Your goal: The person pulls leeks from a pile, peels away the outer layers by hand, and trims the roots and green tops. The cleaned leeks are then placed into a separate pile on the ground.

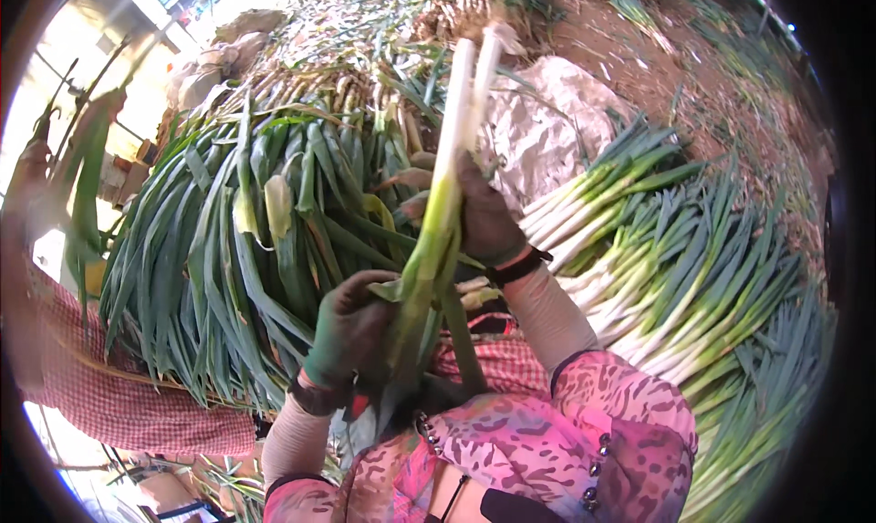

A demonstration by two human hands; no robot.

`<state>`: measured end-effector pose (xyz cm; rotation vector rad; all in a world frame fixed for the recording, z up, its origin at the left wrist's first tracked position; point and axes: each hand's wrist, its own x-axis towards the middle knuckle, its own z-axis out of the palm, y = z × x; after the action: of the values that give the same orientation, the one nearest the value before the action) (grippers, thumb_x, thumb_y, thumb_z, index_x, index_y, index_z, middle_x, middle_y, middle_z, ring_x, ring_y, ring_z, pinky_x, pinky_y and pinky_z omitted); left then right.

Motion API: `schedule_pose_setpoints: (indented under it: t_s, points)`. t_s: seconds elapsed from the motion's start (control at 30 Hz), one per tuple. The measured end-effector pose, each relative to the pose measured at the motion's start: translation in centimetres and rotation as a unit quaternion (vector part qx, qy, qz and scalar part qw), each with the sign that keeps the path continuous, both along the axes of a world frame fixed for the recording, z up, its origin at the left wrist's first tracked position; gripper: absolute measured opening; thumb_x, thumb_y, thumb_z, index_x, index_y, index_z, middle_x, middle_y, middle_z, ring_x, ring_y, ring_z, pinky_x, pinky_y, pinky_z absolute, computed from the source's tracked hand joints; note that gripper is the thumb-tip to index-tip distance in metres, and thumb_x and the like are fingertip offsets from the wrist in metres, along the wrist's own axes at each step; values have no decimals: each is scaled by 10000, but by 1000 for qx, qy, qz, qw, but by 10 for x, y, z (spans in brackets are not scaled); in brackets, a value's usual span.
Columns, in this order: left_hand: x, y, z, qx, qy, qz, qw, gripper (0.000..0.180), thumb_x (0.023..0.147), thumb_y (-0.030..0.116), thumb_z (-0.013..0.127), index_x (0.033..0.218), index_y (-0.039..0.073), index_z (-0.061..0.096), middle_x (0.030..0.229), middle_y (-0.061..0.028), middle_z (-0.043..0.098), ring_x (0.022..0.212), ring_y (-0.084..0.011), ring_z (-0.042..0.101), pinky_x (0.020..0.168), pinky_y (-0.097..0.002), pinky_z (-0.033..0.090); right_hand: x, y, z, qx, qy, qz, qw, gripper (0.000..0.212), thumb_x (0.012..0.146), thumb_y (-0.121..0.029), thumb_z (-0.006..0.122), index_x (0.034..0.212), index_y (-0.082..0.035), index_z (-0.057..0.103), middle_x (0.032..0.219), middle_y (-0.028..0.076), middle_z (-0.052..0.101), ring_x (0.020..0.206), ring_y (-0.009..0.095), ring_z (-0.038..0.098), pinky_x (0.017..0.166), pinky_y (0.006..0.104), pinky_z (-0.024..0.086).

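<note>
Two long green onions (442, 190) stand upright in front of my chest, white ends up and green leaves hanging down. My right hand (488, 211), in a dark glove, is closed around their pale upper stalks. My left hand (351, 327), in a green and dark glove, pinches an outer leaf (387, 290) that sticks out from the side of the stalks. Below, the lower leaves reach down to my lap. Just behind the stalks lies a big heap of untrimmed green onions (214, 240), with long dark leaves drooping toward me.
At my right, cleaned green onions (657, 281) lie in rows with white stalks showing. A crumpled pale sack (552, 121) lies ahead, near more onions (474, 3) with roots. Red checked cloth (137, 377) spreads at left, beside a blurred brownish shape with a green leaf (87, 185).
</note>
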<state>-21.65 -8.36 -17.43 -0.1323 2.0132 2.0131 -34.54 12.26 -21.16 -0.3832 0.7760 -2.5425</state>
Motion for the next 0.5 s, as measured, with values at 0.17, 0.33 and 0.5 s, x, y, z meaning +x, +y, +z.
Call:
schedule_pose_setpoints:
  t_s: [0.17, 0.33, 0.5]
  points:
    - [9, 0, 17, -61, 27, -55, 996, 379, 919, 10, 631, 1288, 0, 546, 1168, -37, 633, 1049, -96, 573, 924, -259, 463, -3, 5, -2, -48, 27, 33, 998, 396, 998, -346, 543, 1243, -35, 542, 1032, 71, 652, 889, 200, 660, 785, 344, 559]
    - [22, -26, 39, -72, 71, 62, 993, 424, 934, 30, 639, 1340, 19, 518, 1221, -21, 615, 1104, -93, 559, 945, -235, 440, -127, 176, 46, 97, 237, -113, 960, 319, 991, -315, 532, 1180, -67, 603, 1049, 82, 666, 938, 197, 652, 833, 317, 524]
    - [37, -63, 20, -111, 91, 118, 983, 361, 961, 103, 609, 1309, 18, 560, 1237, -62, 631, 1109, -140, 584, 953, -274, 448, -112, 266, 221, 303, 340, -332, 826, 291, 943, -313, 653, 1090, -63, 633, 922, 44, 648, 803, 178, 639, 718, 334, 567]
